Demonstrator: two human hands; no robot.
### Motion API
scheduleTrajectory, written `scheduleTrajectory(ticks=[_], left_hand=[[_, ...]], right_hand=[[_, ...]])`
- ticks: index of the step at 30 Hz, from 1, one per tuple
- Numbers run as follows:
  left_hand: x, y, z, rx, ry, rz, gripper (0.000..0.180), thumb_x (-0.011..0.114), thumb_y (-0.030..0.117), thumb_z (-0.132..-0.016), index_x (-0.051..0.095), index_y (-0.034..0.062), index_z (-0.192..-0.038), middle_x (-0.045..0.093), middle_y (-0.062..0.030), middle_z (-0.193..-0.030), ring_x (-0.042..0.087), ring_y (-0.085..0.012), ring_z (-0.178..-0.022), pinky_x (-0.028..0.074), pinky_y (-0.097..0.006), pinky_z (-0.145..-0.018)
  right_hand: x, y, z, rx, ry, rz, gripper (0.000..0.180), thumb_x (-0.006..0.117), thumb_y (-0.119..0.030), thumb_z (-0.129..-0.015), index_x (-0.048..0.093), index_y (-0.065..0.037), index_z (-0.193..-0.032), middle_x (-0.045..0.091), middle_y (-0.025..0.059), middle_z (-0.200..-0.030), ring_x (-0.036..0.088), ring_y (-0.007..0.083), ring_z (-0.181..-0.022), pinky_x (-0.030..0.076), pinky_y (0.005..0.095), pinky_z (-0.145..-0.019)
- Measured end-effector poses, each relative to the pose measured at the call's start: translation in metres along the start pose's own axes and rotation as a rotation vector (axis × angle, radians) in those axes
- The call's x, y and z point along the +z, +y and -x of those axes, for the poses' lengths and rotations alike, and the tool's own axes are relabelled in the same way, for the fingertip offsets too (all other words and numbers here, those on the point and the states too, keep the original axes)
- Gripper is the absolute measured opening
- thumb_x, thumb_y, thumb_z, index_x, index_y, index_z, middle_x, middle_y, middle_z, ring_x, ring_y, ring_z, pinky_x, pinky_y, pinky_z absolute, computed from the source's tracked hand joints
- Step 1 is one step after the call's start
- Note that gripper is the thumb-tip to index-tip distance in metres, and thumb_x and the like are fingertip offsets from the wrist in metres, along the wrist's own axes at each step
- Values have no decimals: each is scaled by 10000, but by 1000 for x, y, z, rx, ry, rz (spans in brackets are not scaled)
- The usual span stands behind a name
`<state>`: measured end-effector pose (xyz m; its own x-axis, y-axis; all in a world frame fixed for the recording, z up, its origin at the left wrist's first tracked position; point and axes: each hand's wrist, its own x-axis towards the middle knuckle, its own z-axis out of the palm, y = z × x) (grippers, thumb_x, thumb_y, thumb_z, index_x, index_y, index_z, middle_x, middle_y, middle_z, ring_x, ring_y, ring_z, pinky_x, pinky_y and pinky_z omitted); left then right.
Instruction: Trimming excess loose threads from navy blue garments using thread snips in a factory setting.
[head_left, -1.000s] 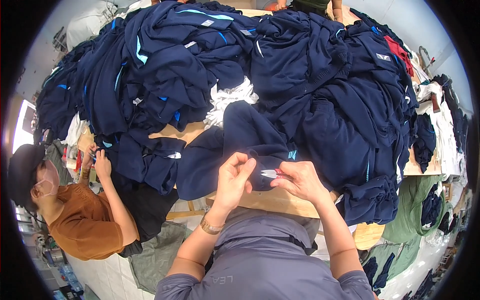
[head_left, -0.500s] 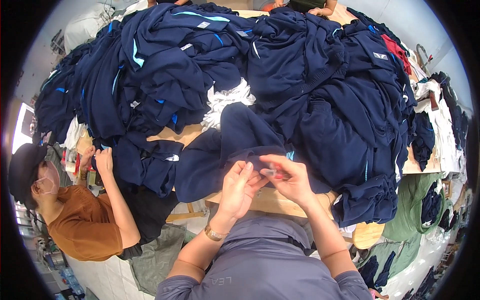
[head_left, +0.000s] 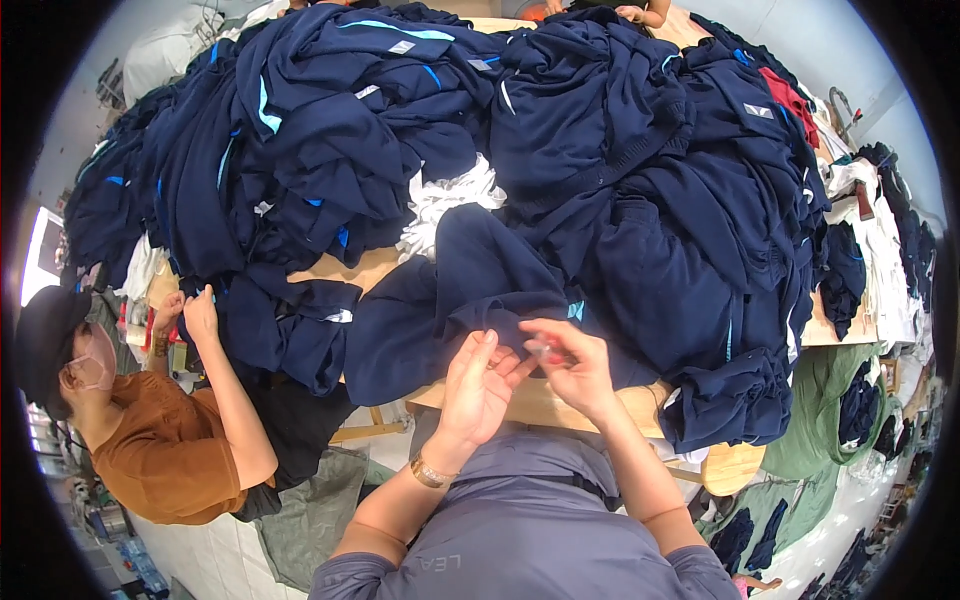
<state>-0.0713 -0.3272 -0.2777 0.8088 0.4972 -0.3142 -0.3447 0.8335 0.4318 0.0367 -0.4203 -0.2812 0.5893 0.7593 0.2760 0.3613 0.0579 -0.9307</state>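
Observation:
A navy garment [head_left: 470, 290] lies spread on the wooden table [head_left: 540, 405] right in front of me, with a small light-blue mark near its hem. My two hands meet just below that hem. My right hand [head_left: 575, 365] pinches a small pale tag [head_left: 538, 348] between thumb and fingertips. My left hand [head_left: 478, 388], a gold bracelet on its wrist, has its fingers up against the right hand's fingers and the tag. Whether the left hand grips the tag is hidden by the fingers.
A big heap of navy garments [head_left: 620, 170] with light-blue trim covers the table, with a white cloth [head_left: 440, 205] in its middle. At the left a person in a brown top [head_left: 170, 450] handles the pile's edge. Green cloth [head_left: 820, 410] hangs at the right.
My hands have drawn closer together and a little toward me, off the garment's hem. The pale tag that showed between them is now pinched in my right fingers.

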Motion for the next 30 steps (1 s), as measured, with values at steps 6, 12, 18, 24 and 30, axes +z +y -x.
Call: scheduleTrajectory(ticks=[6, 12, 18, 24, 30], left_hand=[[-14, -15, 1, -156, 83, 146, 82, 554, 174, -899, 578, 103, -868, 568, -11, -797, 548, -104, -792, 473, -330, -877], [-4, -15, -2, -239, 171, 166, 58, 599, 146, -867, 582, 91, -866, 570, -21, -809, 553, -130, -825, 477, -340, -879], [-6, -14, -4, -74, 46, 92, 60, 550, 129, -883, 555, 96, -933, 587, -39, -934, 556, -150, -878, 479, -334, -860], [2, -13, 0, 12, 43, -81, 123, 490, 180, -909, 527, 99, -994, 581, -9, -906, 559, -125, -878, 483, -318, -834], [-11, -16, -3, 166, -20, -228, 204, 433, 149, -919, 501, 66, -1093, 584, -58, -1003, 560, -138, -911, 464, -304, -827]], right_hand=[[4, 10, 0, 12, 6, 4, 199, 570, 48, -778, 590, -9, -968, 627, 50, -812, 593, 84, -697, 454, 207, -610], [-2, 12, 7, 336, 274, -814, 104, 559, -114, -894, 508, -31, -933, 445, -47, -611, 319, 10, -429, 261, 183, -404], [-8, 10, 17, 307, 283, -794, 148, 533, -168, -913, 499, -26, -932, 392, -57, -558, 289, 11, -413, 228, 187, -400], [-9, 29, 31, 299, 178, -323, 268, 585, -271, -879, 518, -22, -803, 364, -45, -534, 290, 27, -487, 245, 204, -436], [-9, 26, 32, 274, 67, 12, 293, 653, -266, -821, 507, -20, -760, 392, 38, -544, 342, 78, -508, 308, 242, -459]])
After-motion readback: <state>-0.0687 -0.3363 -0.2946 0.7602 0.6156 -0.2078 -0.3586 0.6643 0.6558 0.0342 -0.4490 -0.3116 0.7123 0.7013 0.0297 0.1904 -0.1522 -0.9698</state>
